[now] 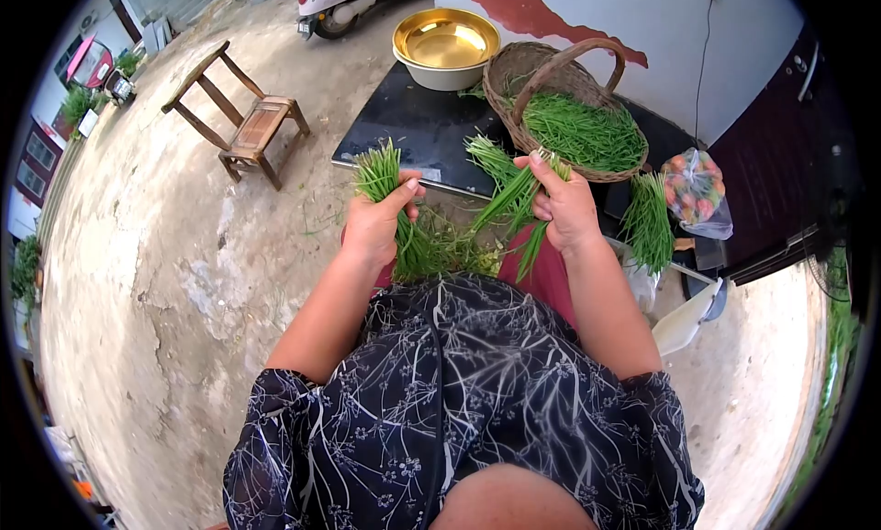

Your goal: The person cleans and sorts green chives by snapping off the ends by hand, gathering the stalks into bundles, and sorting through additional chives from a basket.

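My left hand (378, 220) is closed around a thick bundle of green stalks (379, 170), their pale cut ends pointing up. My right hand (562, 204) pinches a smaller, looser bunch of stalks (507, 202) that fans down toward my lap. Between and below the hands, loose stalks and trimmings (454, 245) lie near my knees. Just beyond my right hand, another bunch (491, 160) rests at the edge of the black table (404, 117). A wicker basket (500, 80) with an arched handle holds a heap of the same greens (583, 131). One more bunch (649, 223) hangs over the table's right side.
A gold basin (447, 39) sits on a white one at the table's back. Right of the basket is a plastic bag of round reddish items (694, 189). A wooden chair (258, 126) stands at the left, a scooter (344, 5) behind, and a dark door (748, 163) at right.
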